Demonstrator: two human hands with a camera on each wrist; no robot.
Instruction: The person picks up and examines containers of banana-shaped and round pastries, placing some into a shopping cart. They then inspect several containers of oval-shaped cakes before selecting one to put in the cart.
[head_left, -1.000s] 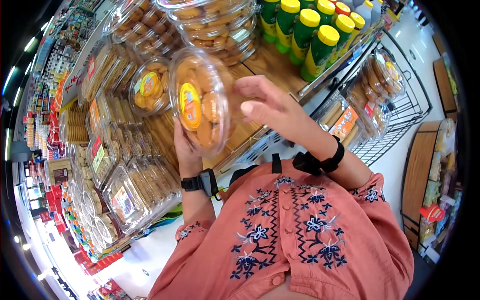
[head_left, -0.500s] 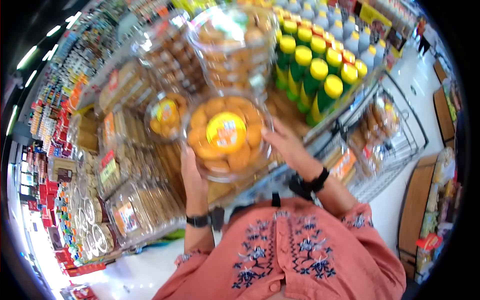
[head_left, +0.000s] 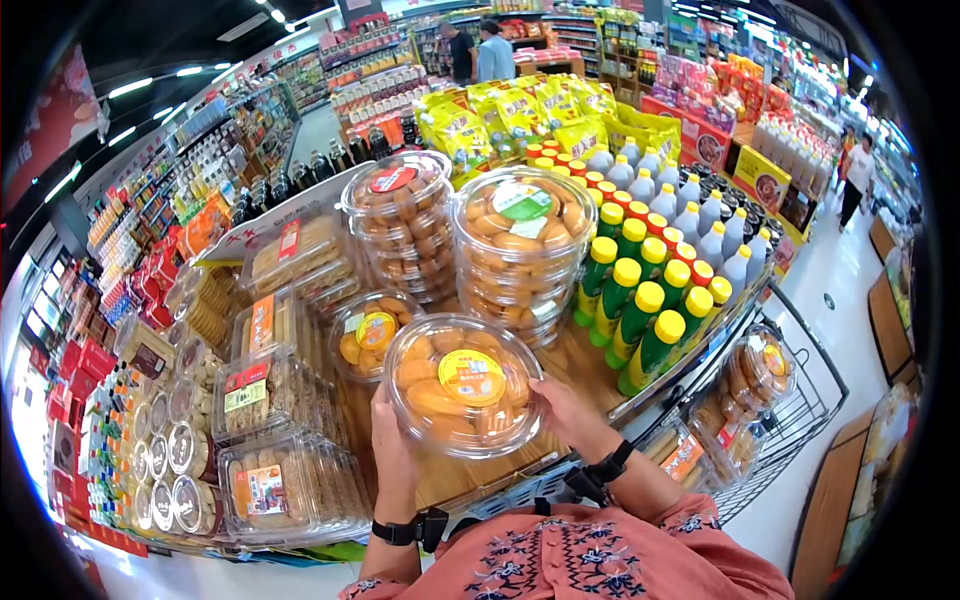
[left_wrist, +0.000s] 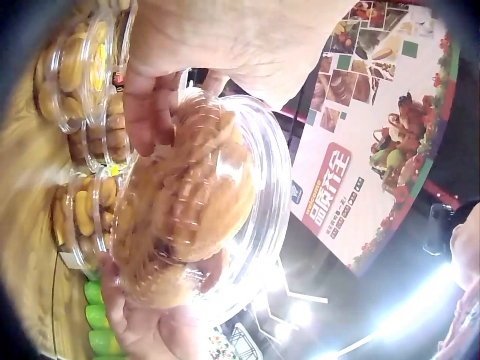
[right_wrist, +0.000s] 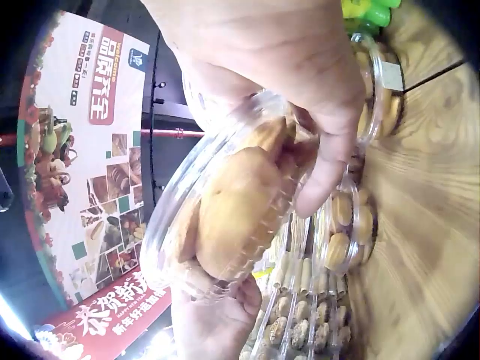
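Observation:
A round clear plastic box of golden pastries (head_left: 430, 400) with a yellow-orange label is held between both hands above the wooden display table (head_left: 450, 482). My left hand (head_left: 395, 450) grips its left side and my right hand (head_left: 572, 415) its right side. In the left wrist view the left hand (left_wrist: 225, 45) curls its fingers round the box (left_wrist: 180, 210). The right wrist view has the right hand (right_wrist: 285, 67) with thumb and fingers round the box's edge (right_wrist: 240, 210). A smaller round box (head_left: 365, 345) stands just behind it.
Tall stacks of round boxes (head_left: 520, 270) stand behind, with green yellow-capped bottles (head_left: 640, 345) to their right. Rectangular cookie boxes (head_left: 275, 495) fill the left side. A wire cart (head_left: 790, 440) holding several packages is at the right. People (head_left: 495, 55) stand in the far aisle.
The box has turned from nearly upright to label up, and my right hand has come onto its right side. The head view has lifted, showing more of the store.

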